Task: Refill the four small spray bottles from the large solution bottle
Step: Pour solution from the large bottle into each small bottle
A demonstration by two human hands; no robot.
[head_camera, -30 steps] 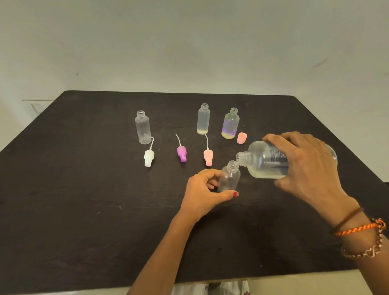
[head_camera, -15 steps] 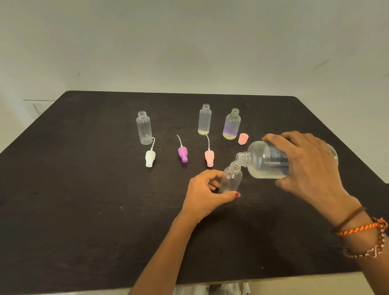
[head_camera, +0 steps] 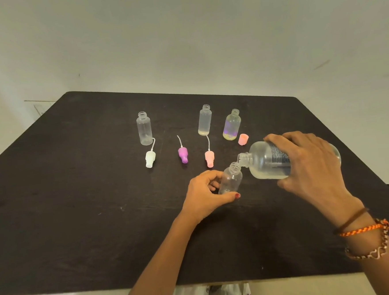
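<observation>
My left hand (head_camera: 203, 194) grips a small clear bottle (head_camera: 230, 179), uncapped and leaning slightly right on the dark table (head_camera: 77, 201). My right hand (head_camera: 309, 162) holds the large solution bottle (head_camera: 266, 163) tipped on its side, its open neck touching the small bottle's mouth. Clear liquid lies in the large bottle's lower half. Three more uncapped small bottles stand further back: one at the left (head_camera: 144, 131), one in the middle (head_camera: 205, 121) and a rounder one (head_camera: 231, 126) at the right.
Three spray heads with dip tubes lie in a row: white (head_camera: 150, 158), purple (head_camera: 182, 154), pink (head_camera: 209, 158). A pink cap (head_camera: 243, 139) lies beside the rounder bottle. The table's near edge runs along the bottom, and a pale wall stands behind.
The large bottle's neck has come down and left onto the small bottle's mouth, and the small bottle now leans toward it. Both hands have otherwise stayed in place.
</observation>
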